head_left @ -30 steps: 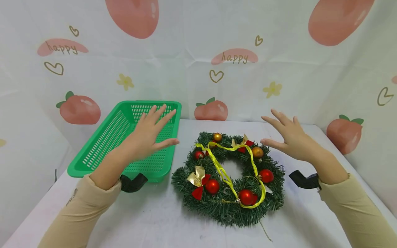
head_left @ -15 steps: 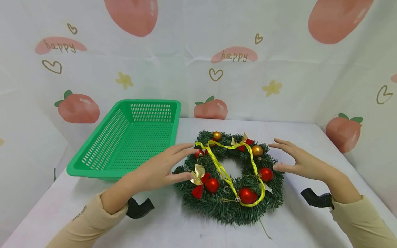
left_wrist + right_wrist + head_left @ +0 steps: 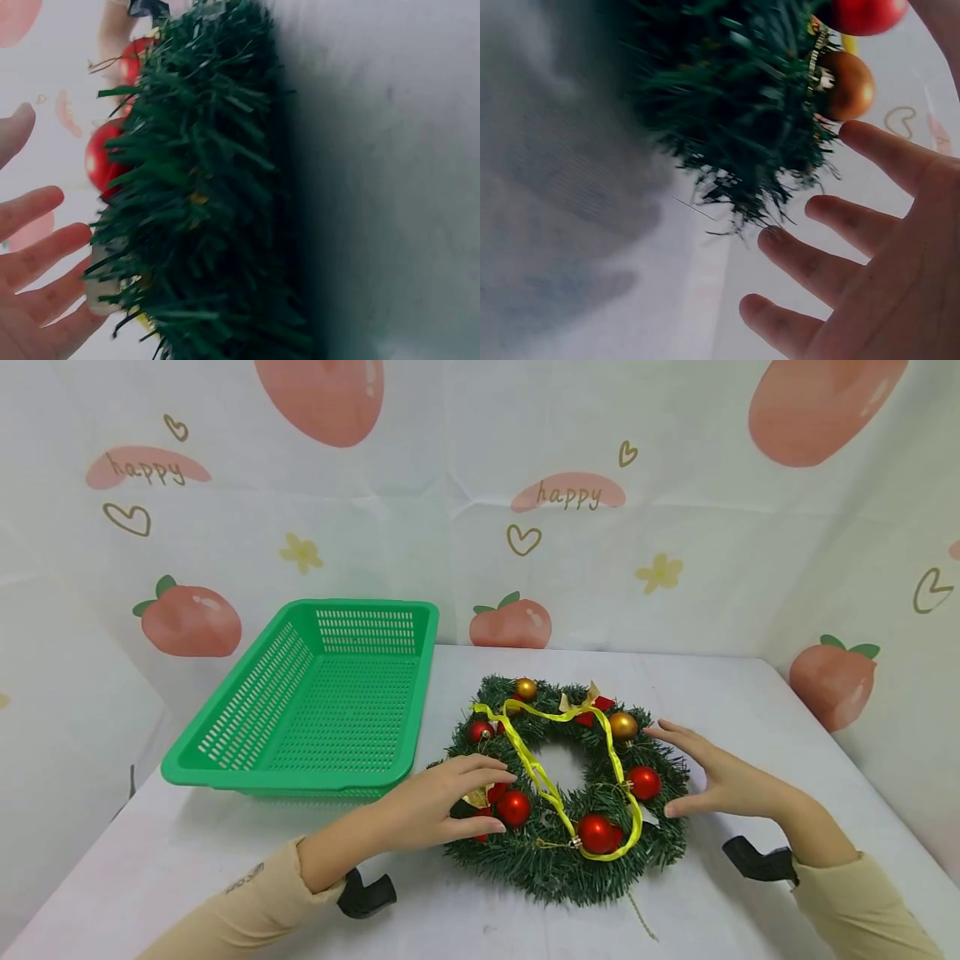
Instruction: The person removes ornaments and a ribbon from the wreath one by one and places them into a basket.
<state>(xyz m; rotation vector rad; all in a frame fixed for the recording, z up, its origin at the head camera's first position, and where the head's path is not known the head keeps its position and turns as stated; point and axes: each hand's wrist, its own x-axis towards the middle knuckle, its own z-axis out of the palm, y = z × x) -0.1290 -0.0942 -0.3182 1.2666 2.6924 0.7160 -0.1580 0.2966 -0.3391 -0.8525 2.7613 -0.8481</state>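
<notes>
Bare left hand (image 3: 444,803), fingers spread, nothing held, is now lowered over the left side of the round green tinsel wreath (image 3: 546,865); bare right hand (image 3: 729,783), likewise, at its right edge; wreath, on white table (image 3: 517,935), not yet gripped

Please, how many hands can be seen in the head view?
2: the left hand over the left part of the wreath, and the right hand at its right edge.

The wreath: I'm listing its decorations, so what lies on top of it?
On the wreath are a yellow ribbon, red balls, gold balls and a far bow. A second bow shows partly; the left hand covers the rest in the head view.
</notes>
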